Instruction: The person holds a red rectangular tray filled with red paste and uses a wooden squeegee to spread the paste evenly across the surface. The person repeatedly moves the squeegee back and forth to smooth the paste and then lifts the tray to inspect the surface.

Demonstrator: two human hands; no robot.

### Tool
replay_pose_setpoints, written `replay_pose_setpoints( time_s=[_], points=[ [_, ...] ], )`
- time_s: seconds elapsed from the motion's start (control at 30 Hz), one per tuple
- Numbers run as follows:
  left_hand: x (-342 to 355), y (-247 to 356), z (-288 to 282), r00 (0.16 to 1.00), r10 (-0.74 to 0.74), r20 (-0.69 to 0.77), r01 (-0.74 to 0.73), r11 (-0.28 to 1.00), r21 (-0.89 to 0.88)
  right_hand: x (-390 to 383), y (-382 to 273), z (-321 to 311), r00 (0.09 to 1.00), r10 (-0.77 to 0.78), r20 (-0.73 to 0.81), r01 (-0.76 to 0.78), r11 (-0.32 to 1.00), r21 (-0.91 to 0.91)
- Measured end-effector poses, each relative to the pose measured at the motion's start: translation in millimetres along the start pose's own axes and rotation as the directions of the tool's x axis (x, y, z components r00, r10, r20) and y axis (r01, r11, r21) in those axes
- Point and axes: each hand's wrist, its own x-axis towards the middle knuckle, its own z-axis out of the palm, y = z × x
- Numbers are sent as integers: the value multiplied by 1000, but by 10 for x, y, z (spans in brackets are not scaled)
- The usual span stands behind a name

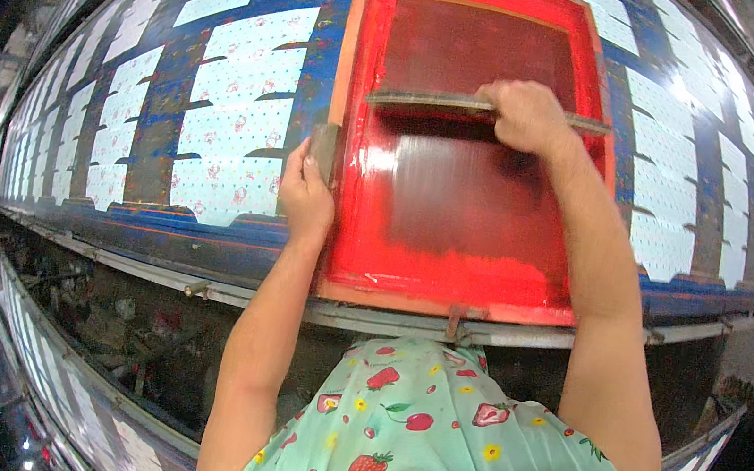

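Head view: the red frame [446, 290] lies under the right hand [528, 117], which is closed around the squeegee [433, 101] across it. Left of the frame, the left hand [308, 196], half curled, seems to grip a dark block [323, 147] at its edge.

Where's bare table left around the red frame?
Dark table strips lie free between white pieces left and right of the red frame. Crowded: its left edge, left hand on a dark block; its middle, right hand gripping a bar.
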Motion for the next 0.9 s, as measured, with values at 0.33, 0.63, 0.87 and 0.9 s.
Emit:
replay_pose_setpoints(
  time_s=[0.33,0.63,0.87,0.9],
  points=[
    [8,-99,58,995,72,-70,-73,997,-2,-1907,-1544,173,998,47,-36,-43,993,111],
    [-22,123,0,997,-79,19,75,983,165,-2583,-1959,386,979,6,-205,24,989,145],
    [-31,80,-5,996,-83,19,80,989,126,-2870,-1740,439,967,-72,-242,133,960,245],
    [-11,46,6,999,-46,-3,46,983,177,-2964,-1647,432,959,-107,-262,183,942,283]
  ],
)
